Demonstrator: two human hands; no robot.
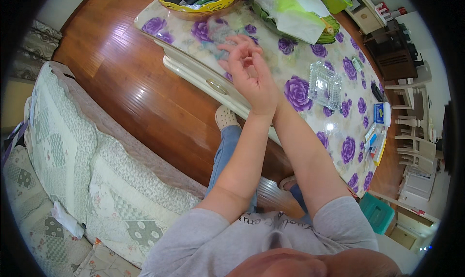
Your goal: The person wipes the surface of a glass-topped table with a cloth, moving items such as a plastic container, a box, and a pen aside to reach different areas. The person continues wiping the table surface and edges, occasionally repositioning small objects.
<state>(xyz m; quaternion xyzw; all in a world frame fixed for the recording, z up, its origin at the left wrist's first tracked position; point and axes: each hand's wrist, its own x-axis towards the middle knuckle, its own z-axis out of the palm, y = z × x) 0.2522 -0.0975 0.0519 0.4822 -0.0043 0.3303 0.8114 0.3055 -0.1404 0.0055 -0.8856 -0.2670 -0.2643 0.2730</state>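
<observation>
My left hand (253,77) is raised over the near edge of the flower-printed table (267,68), its thumb and forefinger curved into a loop. My right hand (235,44) lies mostly behind it, with only some spread fingers showing. The two hands overlap and seem to touch, and the wrists cross in the picture. No object is plain in either hand, though the overlap hides the palms. Beyond the fingers is a pale, hazy patch (219,32) on the tabletop; I cannot tell whether it is clear film or print. A clear glass dish (325,85) sits to the right.
A yellow basket (203,9) holds remote controls. Plastic bags and a white sheet rest on a green tray (267,21). A blue-and-white tub (381,114) stands at the table's right edge. A quilted sofa (120,190) is on the left, and a teal stool (377,213) at right.
</observation>
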